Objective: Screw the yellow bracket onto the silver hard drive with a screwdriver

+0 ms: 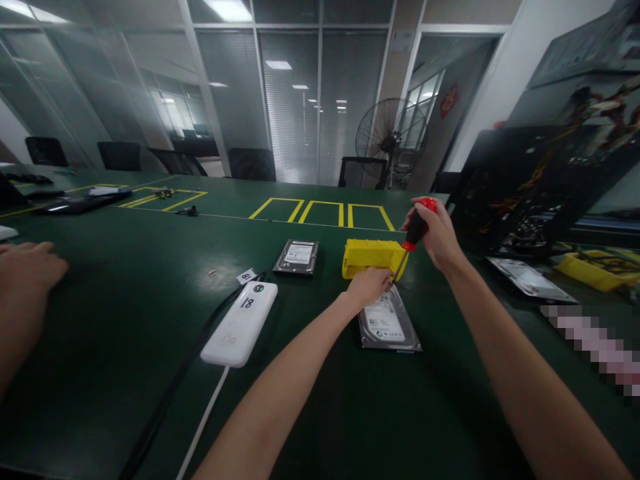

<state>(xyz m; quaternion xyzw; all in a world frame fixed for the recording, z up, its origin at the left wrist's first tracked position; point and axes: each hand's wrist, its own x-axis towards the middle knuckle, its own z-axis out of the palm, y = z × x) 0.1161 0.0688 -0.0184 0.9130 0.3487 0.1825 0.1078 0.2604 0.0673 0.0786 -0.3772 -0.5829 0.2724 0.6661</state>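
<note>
A red and black screwdriver [417,230] is gripped in my right hand [440,233], its shaft slanting down to the far end of a silver hard drive [385,323]. My left hand [370,287] rests at that same end, fingers closed together near the screwdriver's tip; whatever is between them is too small to make out. Just behind the drive stands a yellow plastic box [374,255]. A second, smaller hard drive [297,257] lies to the left, label up.
A white power bank [241,323] with a cable lies left of centre. Another person's hand [35,267] is at the far left. On the right are another drive [531,280], a yellow tray [595,270] and a black computer case [540,180].
</note>
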